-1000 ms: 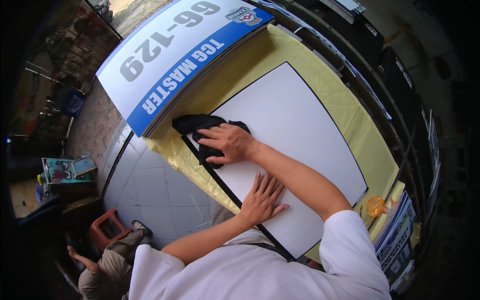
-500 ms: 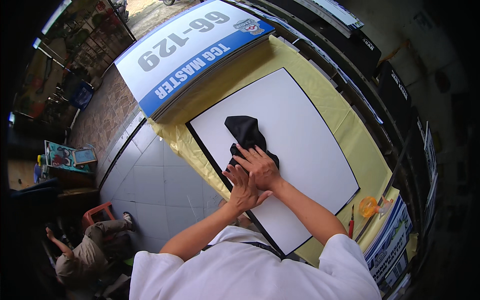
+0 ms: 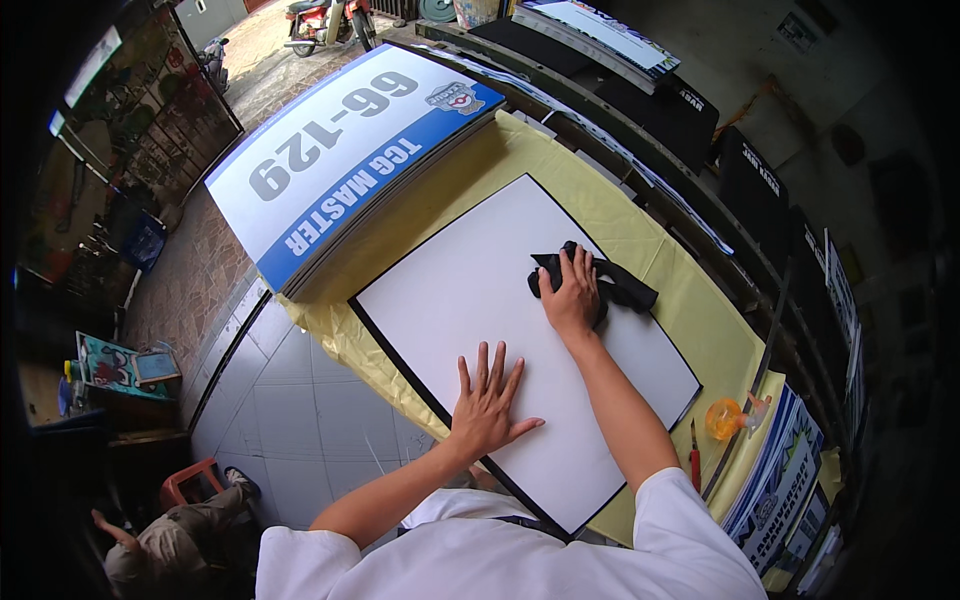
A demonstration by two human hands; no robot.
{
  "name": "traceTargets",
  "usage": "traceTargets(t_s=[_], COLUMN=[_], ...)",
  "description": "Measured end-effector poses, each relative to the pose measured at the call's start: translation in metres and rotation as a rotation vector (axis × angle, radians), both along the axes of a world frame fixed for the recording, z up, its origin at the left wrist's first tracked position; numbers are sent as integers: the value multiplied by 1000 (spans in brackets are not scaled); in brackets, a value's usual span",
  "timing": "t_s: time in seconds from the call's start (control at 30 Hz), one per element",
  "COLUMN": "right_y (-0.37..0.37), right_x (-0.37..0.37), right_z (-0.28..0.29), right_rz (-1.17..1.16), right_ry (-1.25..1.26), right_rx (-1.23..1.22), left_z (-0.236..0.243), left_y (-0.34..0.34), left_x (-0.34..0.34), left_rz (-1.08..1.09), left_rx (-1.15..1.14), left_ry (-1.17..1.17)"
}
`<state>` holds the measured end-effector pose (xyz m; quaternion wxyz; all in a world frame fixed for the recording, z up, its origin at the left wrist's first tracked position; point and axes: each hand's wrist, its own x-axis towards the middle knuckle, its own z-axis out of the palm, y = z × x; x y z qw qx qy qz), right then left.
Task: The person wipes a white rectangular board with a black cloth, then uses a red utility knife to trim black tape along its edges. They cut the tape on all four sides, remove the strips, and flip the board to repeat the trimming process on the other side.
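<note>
A white board [image 3: 430, 310] with thin dark edges lies on a yellow covering [image 3: 700, 330] before me. My right hand [image 3: 572, 293] grips a bunched black cloth [image 3: 630, 290] against the board's upper right, near its edge, with the fingers curved over it. My left hand [image 3: 492, 400] lies flat on the board's lower left, fingers spread and holding nothing. Beside the board on the right are a small orange bottle [image 3: 722, 418] and a red-handled knife or cutter [image 3: 694, 465].
A stack of blue-and-white printed signs [image 3: 250, 230] sits beyond the board; more printed boards [image 3: 765, 480] are at lower right. A seated person [image 3: 165, 550] is at lower left by a red stool [image 3: 185, 485], on the tiled floor. A motorcycle [image 3: 335, 25] stands at the far top.
The right hand moved the cloth from the board's left edge through its middle to the upper right. The left hand, beside the right half a second ago, now lies apart on the board.
</note>
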<state>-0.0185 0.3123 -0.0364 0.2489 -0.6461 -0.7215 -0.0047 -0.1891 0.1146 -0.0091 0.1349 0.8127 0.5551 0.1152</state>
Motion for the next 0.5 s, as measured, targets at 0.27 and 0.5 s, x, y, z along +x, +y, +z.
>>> traceTargets(t_s=[0.27, 0.5], right_y=[131, 78], right_x=[-75, -1], right_z=[-2, -12], right_rz=[175, -61], right_ry=[40, 54], right_rx=[-16, 51], left_z=[0, 3], left_y=[3, 2], left_x=[3, 6], left_rz=[41, 75], left_rx=[-74, -84], left_ry=[8, -4])
